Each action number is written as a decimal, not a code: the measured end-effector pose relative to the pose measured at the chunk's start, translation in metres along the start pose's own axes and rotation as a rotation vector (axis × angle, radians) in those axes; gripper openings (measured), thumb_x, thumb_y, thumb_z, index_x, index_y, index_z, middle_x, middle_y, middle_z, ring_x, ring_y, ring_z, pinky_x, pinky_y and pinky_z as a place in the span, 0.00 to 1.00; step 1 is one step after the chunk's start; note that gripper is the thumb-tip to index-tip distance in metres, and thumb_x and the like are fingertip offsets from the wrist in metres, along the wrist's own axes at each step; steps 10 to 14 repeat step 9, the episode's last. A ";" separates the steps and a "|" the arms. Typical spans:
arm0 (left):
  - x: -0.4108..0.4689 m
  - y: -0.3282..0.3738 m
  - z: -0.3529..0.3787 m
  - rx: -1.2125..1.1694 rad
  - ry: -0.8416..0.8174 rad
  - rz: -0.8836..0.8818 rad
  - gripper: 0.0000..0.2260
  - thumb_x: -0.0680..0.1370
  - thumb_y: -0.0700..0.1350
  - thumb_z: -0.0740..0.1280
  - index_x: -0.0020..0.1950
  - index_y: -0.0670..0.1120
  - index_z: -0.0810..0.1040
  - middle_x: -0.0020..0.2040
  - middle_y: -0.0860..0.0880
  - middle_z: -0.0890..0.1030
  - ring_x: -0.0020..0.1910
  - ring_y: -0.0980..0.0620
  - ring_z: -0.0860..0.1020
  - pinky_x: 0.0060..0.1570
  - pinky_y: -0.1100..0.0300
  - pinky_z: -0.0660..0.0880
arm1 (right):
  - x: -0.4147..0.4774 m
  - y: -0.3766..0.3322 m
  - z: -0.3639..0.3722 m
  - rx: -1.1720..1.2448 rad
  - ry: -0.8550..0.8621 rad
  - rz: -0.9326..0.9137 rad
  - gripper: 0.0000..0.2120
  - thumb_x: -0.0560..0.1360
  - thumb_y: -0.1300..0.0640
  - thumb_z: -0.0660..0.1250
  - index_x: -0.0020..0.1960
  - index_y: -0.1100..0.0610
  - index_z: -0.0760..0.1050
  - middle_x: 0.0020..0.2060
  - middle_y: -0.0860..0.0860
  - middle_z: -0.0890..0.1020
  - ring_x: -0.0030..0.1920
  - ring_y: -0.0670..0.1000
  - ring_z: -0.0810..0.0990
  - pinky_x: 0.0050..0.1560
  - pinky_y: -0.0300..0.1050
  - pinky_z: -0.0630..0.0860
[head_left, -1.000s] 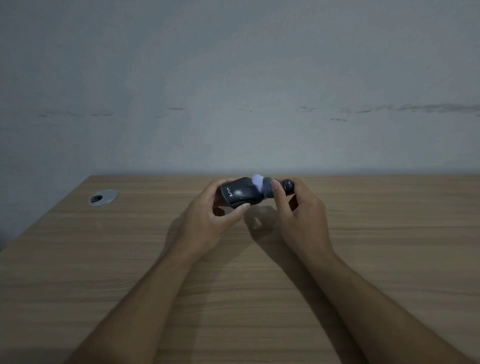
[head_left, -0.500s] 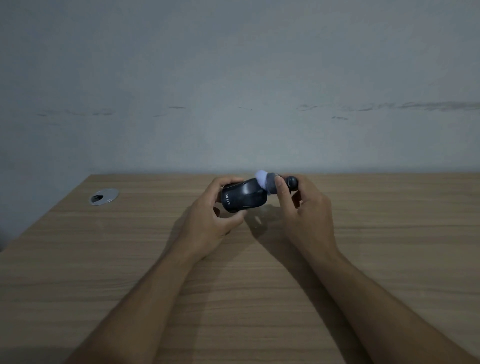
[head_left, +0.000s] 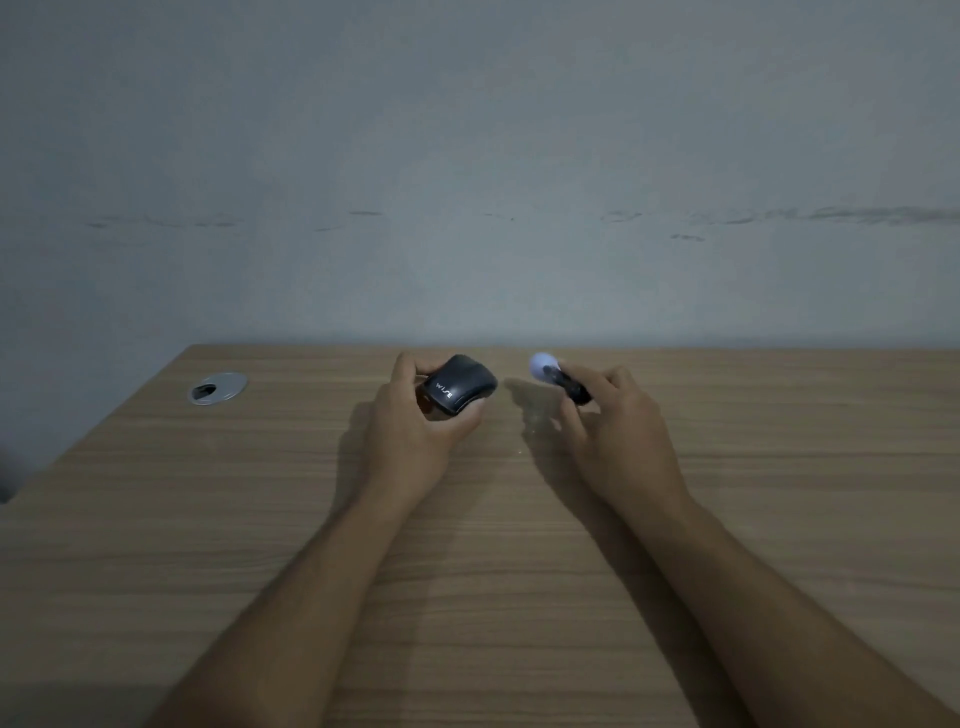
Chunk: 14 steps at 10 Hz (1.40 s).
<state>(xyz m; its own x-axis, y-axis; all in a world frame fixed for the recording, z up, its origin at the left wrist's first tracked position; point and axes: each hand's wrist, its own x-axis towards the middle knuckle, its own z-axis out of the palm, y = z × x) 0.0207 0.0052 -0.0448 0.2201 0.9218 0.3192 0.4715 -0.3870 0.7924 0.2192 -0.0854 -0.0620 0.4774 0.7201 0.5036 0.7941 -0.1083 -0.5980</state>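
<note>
My left hand (head_left: 415, 421) grips a small black rounded case (head_left: 460, 383) with white lettering, held just above the wooden desk (head_left: 493, 545). To its right, my right hand (head_left: 613, 421) pinches a small black torch-like stick (head_left: 571, 387) whose tip shines as a pale round light (head_left: 540, 364). The two objects are apart, with a gap of desk between them. Most of the stick's body is hidden by my fingers.
A round silver cable grommet (head_left: 216, 387) is set into the desk at the far left. A plain grey wall (head_left: 467, 182) rises behind the desk's back edge. The desk's left edge runs diagonally at the left.
The lit stick and the black case were together between both hands; now my right hand has drawn the stick away to the right and my left hand has turned the case.
</note>
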 end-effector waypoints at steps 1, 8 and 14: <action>0.004 -0.007 0.001 0.162 -0.006 -0.016 0.24 0.67 0.68 0.78 0.55 0.59 0.76 0.50 0.59 0.82 0.50 0.60 0.82 0.49 0.54 0.82 | -0.002 0.000 -0.004 -0.145 -0.111 0.047 0.18 0.83 0.44 0.66 0.72 0.39 0.79 0.51 0.45 0.75 0.55 0.55 0.81 0.58 0.57 0.82; 0.002 0.004 -0.002 0.281 -0.025 -0.179 0.39 0.67 0.85 0.62 0.58 0.52 0.79 0.59 0.56 0.82 0.67 0.48 0.76 0.69 0.41 0.72 | -0.018 -0.016 -0.007 -0.446 -0.271 0.054 0.28 0.83 0.30 0.59 0.75 0.43 0.74 0.67 0.49 0.75 0.70 0.55 0.75 0.66 0.58 0.75; 0.009 -0.002 -0.021 0.224 0.036 -0.059 0.30 0.84 0.71 0.52 0.54 0.49 0.82 0.53 0.51 0.84 0.58 0.44 0.82 0.60 0.47 0.77 | -0.004 -0.025 -0.018 -0.322 -0.203 0.051 0.33 0.82 0.31 0.58 0.79 0.49 0.73 0.71 0.53 0.75 0.72 0.57 0.76 0.68 0.59 0.78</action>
